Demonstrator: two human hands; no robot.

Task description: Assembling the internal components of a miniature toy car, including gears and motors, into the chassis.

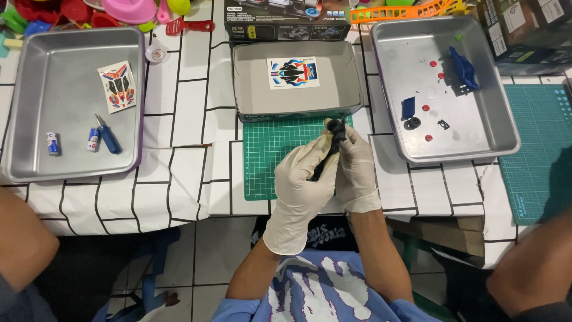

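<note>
Both my hands wear pale latex gloves and meet over the green cutting mat (265,155). My left hand (304,179) and my right hand (356,170) together grip a black toy-car chassis (333,140), which stands tilted with a black wheel at its top end. Most of the chassis is hidden between my palms. Behind the mat an open grey box tray (250,89) holds a sticker sheet (292,72).
A metal tray (59,161) at the left holds a sticker sheet (117,86), two small batteries and a blue screwdriver (108,135). A metal tray (476,143) at the right holds blue, black and red small parts. Other people's arms show at both lower corners.
</note>
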